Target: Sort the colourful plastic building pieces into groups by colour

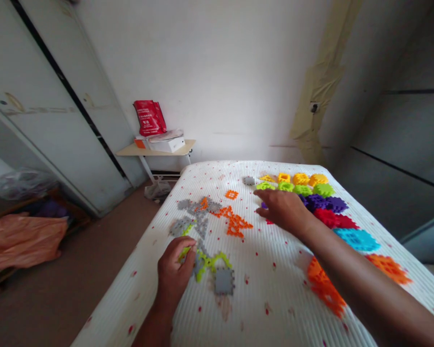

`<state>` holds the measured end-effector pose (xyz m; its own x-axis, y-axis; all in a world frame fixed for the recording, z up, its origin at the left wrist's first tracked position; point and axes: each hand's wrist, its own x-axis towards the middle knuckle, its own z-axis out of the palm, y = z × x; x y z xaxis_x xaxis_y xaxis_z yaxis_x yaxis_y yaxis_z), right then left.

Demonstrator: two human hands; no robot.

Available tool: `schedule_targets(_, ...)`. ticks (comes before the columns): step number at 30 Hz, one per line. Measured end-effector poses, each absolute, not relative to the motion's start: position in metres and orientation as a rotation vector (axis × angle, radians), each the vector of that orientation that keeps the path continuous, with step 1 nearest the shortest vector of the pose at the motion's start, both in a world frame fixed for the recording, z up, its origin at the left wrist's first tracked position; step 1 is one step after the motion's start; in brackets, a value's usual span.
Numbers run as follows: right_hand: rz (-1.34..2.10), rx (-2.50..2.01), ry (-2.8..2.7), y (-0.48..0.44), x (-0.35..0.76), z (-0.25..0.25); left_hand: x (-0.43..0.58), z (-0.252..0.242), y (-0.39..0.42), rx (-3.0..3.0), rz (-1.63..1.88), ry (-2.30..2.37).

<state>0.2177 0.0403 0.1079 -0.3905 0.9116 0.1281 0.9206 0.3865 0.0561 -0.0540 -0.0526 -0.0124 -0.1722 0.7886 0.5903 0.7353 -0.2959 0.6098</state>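
Note:
Colourful plastic interlocking tiles lie on the bed. At the near left, my left hand (175, 262) is closed, thumb and fingers curled together around a lime-green interlocking tile (183, 252); part of it is hidden. Beside that hand lie lime-green frame pieces (213, 261) and a grey square tile (224, 281). My right hand (280, 207) reaches across to the sorted rows, fingers stretched and thumb apart, with nothing visible in them. Around it are lime-green pieces (285, 186) and purple pieces (316, 201). A little red piece (269, 222) shows under the palm.
Grey tiles (183, 225) and orange frames (235, 224) are scattered mid-bed. Yellow (301, 179), red (332, 219), blue (357, 239) and orange stacks (323, 286) line the right side. A small table (166, 148) with a red bag (150, 118) stands beyond the bed (260, 308).

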Motion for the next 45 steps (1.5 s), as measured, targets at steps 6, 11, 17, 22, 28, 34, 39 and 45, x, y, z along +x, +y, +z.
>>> schedule_targets(6,0.146,-1.322,-2.825,-0.046,0.200,0.055,-0.078,-0.026,-0.073,2.304,1.216,1.906)
schedule_targets(11,0.148,-0.898,-2.807,-0.079,0.180,0.008,-0.083,-0.043,-0.076,2.258,1.128,1.984)
schedule_targets(17,-0.008,-0.667,-2.724,-0.066,0.169,-0.027,-0.074,-0.051,-0.072,2.142,1.159,2.000)
schedule_targets(22,-0.049,-0.988,-2.601,-0.044,0.179,-0.025,-0.068,-0.046,-0.071,2.081,1.211,1.884)
schedule_targets(28,0.047,-1.081,-2.559,-0.042,0.185,-0.022,-0.068,-0.045,-0.071,1.964,1.313,1.776)
schedule_targets(34,0.098,-1.124,-2.518,-0.041,0.183,-0.021,-0.066,-0.048,-0.067,2.109,1.151,1.964)
schedule_targets(39,0.092,-1.157,-2.540,-0.041,0.182,-0.019,-0.063,-0.047,-0.063,2.253,0.964,2.013)
schedule_targets(45,0.079,-1.160,-2.573,-0.040,0.183,-0.018,-0.059,-0.042,-0.064,2.258,0.954,2.013)
